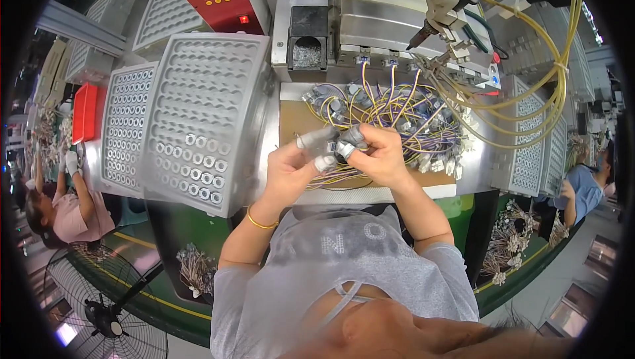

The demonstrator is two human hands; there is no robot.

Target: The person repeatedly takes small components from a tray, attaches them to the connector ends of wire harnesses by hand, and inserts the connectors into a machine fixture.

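Both hands meet mid-bench: left hand [291, 167] and right hand [380, 154], fingertips taped, pinch one small grey part [344, 149] between them. Wire harness pile [397, 121] lies just beyond. Near-left tray [198, 114] looks mostly unfilled, only its nearest rows holding rings.

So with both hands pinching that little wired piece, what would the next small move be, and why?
Probably to carry the small wired part left to the grey tray and drop it into a free pocket. Both the left hand and the right hand pinch it together over the pile of wired parts, and the tray's lower rows already hold ring-shaped pieces while its upper pockets look bare.
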